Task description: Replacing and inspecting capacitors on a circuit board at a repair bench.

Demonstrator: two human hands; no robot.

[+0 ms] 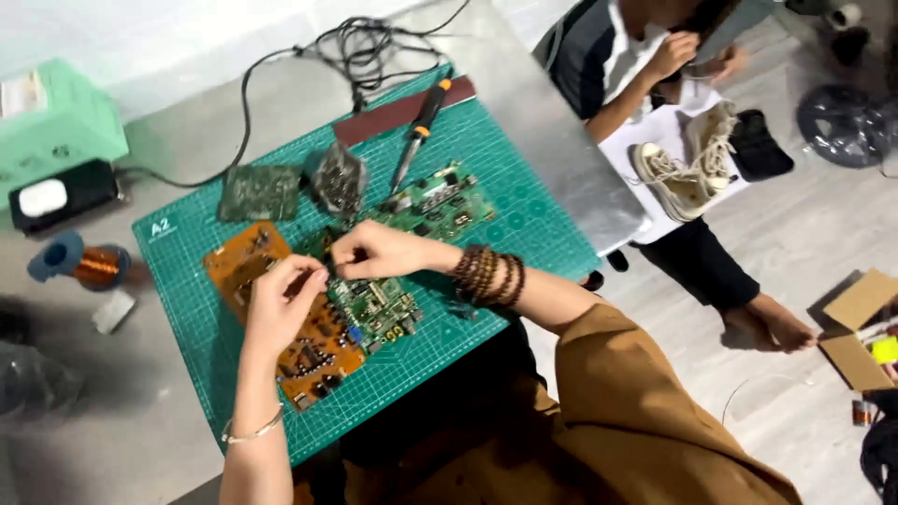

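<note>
We see a small green circuit board (374, 309) lying on the green cutting mat (524, 224), directly under and between the two hands, its left edge overlapping a larger orange-brown circuit board (234, 262). The left hand (279, 301) comes up from the lower edge of the view, forearm nearly vertical with a thin bangle (253, 432) at the wrist, and it hovers over the seam where the two boards meet. Its fingers are curled together toward the thumb in a pinch; something small may sit between them, but we cannot tell what. The right hand (374, 251) reaches in from the right, the forearm angled across the mat and wrapped in a stack of brown beaded bracelets (488, 276), the sleeve a mustard brown. Its fingers are also drawn together, tips pointing left and almost meeting the left hand's tips just above the top edge of the small green board; whether it grips anything we cannot tell. Farther up the mat lie another green circuit board (440, 204), a screwdriver with an orange and black handle (421, 126), and a dull grey-green board (259, 192). Off the mat to the left rests a copper wire coil (94, 265). Another person stands beyond the table at upper right.
</note>
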